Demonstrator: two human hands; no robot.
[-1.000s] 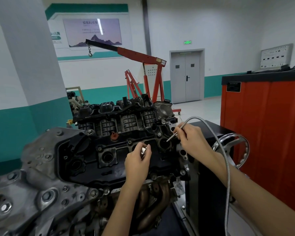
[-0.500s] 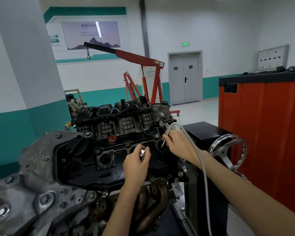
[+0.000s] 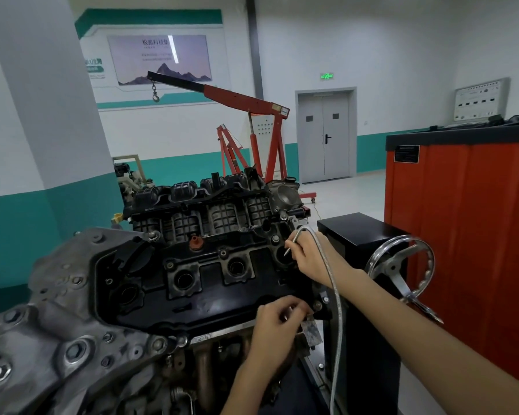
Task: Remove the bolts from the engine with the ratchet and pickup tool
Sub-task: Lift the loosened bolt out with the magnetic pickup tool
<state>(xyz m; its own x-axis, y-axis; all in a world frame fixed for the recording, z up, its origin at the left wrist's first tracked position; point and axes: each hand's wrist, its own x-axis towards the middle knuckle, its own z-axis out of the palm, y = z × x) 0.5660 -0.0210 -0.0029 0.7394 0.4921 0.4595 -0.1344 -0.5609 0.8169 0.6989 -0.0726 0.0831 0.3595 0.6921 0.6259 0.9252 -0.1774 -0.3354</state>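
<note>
I am viewing the engine (image 3: 81, 333) close ahead. The right hand (image 3: 310, 259) is pinching the pickup tool (image 3: 337, 298) near its tip, which is pointing into the far-right well of the black cover (image 3: 216, 307). The left hand (image 3: 277, 323) is curling round a small metal piece (image 3: 286, 316) at the cover's near-right edge, possibly a bolt or ratchet head.

Engine (image 3: 192, 280) sits on black stand (image 3: 360, 232) before me. Handwheel (image 3: 397, 277) on stand's right side. Floor (image 3: 342, 199) carries red crane (image 3: 252, 103), orange cabinet (image 3: 462, 220).
</note>
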